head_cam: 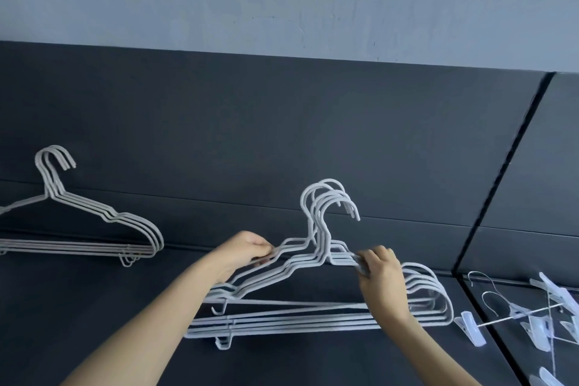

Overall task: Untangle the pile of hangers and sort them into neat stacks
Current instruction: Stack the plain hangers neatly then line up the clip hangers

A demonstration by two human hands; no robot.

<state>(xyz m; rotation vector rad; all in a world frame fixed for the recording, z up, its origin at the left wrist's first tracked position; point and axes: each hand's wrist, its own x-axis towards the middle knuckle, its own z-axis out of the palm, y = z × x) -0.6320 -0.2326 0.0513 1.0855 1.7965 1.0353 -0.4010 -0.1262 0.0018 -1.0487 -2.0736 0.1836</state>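
Your left hand and right hand each pinch a shoulder of the white wire hanger bunch, lying crosswise on the dark cushion, hooks pointing away, both hands equally near.

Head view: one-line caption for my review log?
Both hands, left hand and right hand, grip the middle hanger bundle; a neat stack lies left.
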